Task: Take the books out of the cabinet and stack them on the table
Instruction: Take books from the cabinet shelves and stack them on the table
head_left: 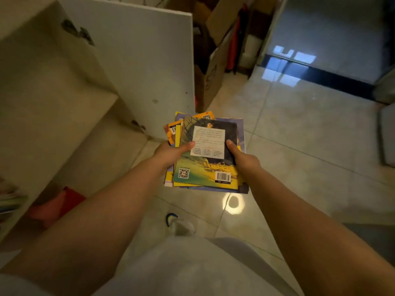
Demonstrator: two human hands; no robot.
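Stack of books (206,152) held flat over the tiled floor (299,135), just right of the open cabinet (53,99) and its white door (145,67). Long axis runs away from the person, near edge toward the body, far edge toward the cardboard box (213,60); the stack is fanned and skewed, not squared. The top book lies back cover up, with a white text panel at centre, a QR code at the near left and a barcode at the near right. Count: roughly five or six thin books by visible edges and corners, exact number unclear. More books (8,199) sit at the cabinet's lower left edge, blurred, count unclear. One red item (57,206) lies on the cabinet's bottom shelf. Two hands on the stack: left hand (171,153) grips the left side, thumb laid on top of the cover, other fingers hidden beneath. Right hand (242,157) grips the right side, thumb on top beside the white panel, fingers under and out of sight. Both grasping, neither released. One slipper toe (171,218) shows on the floor below the stack.
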